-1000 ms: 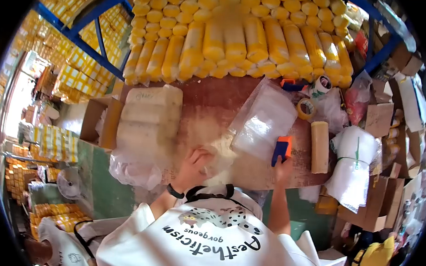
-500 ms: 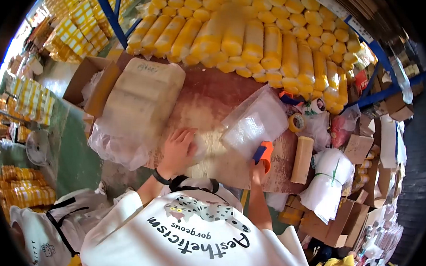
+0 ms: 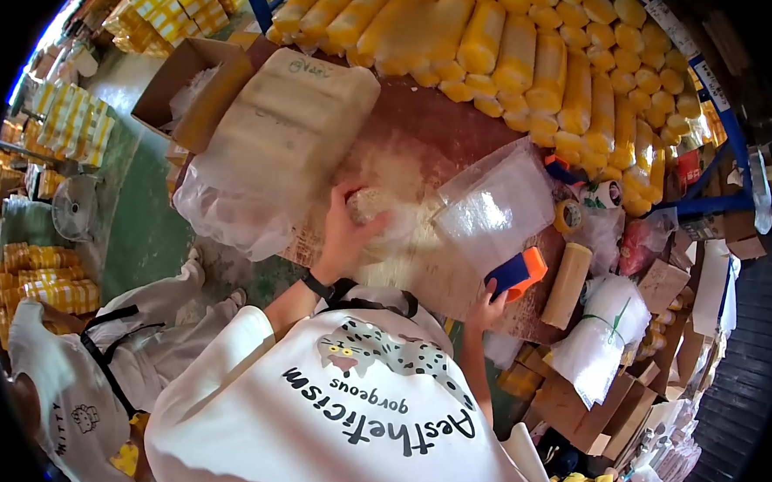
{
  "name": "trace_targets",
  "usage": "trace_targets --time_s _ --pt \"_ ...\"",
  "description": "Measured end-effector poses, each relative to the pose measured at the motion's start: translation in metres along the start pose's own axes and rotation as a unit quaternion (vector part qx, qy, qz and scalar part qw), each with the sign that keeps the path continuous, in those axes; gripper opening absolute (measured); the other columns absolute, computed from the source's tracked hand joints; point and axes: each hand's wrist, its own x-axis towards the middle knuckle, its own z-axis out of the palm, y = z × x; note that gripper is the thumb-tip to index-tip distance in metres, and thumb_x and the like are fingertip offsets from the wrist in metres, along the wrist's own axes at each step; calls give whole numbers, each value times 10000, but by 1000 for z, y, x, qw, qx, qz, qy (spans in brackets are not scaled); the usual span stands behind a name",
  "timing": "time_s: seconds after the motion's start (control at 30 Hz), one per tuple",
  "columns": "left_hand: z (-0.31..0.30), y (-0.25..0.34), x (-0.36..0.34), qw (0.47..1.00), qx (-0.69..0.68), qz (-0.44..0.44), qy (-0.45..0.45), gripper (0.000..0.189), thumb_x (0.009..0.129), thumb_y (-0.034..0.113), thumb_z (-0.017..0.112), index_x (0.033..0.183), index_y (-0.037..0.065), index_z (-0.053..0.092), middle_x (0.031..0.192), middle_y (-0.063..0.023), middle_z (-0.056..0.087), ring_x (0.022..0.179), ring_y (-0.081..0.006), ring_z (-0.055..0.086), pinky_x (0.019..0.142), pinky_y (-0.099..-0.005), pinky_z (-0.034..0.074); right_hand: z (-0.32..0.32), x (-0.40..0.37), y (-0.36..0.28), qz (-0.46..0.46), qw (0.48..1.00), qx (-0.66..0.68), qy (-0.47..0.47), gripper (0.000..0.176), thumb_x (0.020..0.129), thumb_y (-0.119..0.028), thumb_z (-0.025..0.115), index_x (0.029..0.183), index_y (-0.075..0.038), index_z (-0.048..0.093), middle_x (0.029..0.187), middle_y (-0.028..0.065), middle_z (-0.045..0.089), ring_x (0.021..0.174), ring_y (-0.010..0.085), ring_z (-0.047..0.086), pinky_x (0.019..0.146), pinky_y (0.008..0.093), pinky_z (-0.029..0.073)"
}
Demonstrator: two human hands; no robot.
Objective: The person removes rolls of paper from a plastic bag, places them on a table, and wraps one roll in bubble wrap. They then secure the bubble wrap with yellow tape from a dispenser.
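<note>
Head view: left hand point(image 3: 349, 232) curls around a pale roll point(image 3: 372, 204) on the table point(image 3: 418, 129); right hand point(image 3: 487, 309), well apart, clamps an orange-blue tool point(image 3: 520, 272).

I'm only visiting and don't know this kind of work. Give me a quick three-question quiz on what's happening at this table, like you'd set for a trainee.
1. Multiple choice: what does the right hand hold?
A) a roll of tape
B) an orange and blue tool
C) a cardboard box

2. True or false: the left hand lies flat on the clear plastic bags.

3. Fill in: the stacked rolls along the far edge of the table are mostly ____ in colour.

Key
1. B
2. False: it is closed around a pale bundle.
3. yellow
</note>
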Motion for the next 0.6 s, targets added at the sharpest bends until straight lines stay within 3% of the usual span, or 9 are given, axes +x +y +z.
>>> trace_targets --time_s 0.03,0.13,0.23,0.33,0.43,0.6 --pt "1 4 -5 997 -42 -71 -1 517 743 134 768 1128 14 443 1173 -140 507 992 -205 559 837 -303 474 4 1 -12 -6 999 44 -13 376 924 -296 585 1086 43 565 934 149 627 802 254 565 743 368 442" --pt "4 2 -12 995 -86 -23 46 471 784 123 739 1117 12 424 1156 -147 537 1017 -186 542 865 -304 460 20 -1 -40 33 997 3 -69 399 933 -313 566 1138 28 559 947 143 641 801 220 576 736 328 444" --pt "10 -19 -13 991 -89 73 70 356 810 70 698 1067 16 457 1166 -151 565 1022 -183 539 862 -299 459 45 -15 -93 -1 993 74 -94 364 937 -319 566 1120 -4 579 868 40 618 659 86 460 603 242 405" --pt "5 -20 -12 993 -89 72 26 231 842 40 649 1012 17 495 1185 -133 581 1024 -158 537 839 -285 464 54 -33 -149 -14 980 50 -191 332 932 -282 578 1109 -1 569 866 51 623 665 94 479 594 242 409" --pt "0 -21 -15 994 -100 35 -35 172 846 23 626 974 10 511 1216 -123 578 1037 -168 555 845 -289 461 77 -51 -149 -93 970 110 -195 300 922 -242 594 1094 3 567 832 60 615 662 103 486 576 243 403" --pt "-4 2 -20 982 52 144 -114 328 764 102 710 1007 7 512 1242 -146 517 1032 -289 564 833 -350 476 68 -49 -143 -117 972 121 -165 230 866 -139 647 1025 7 568 847 92 633 700 140 546 612 286 441"
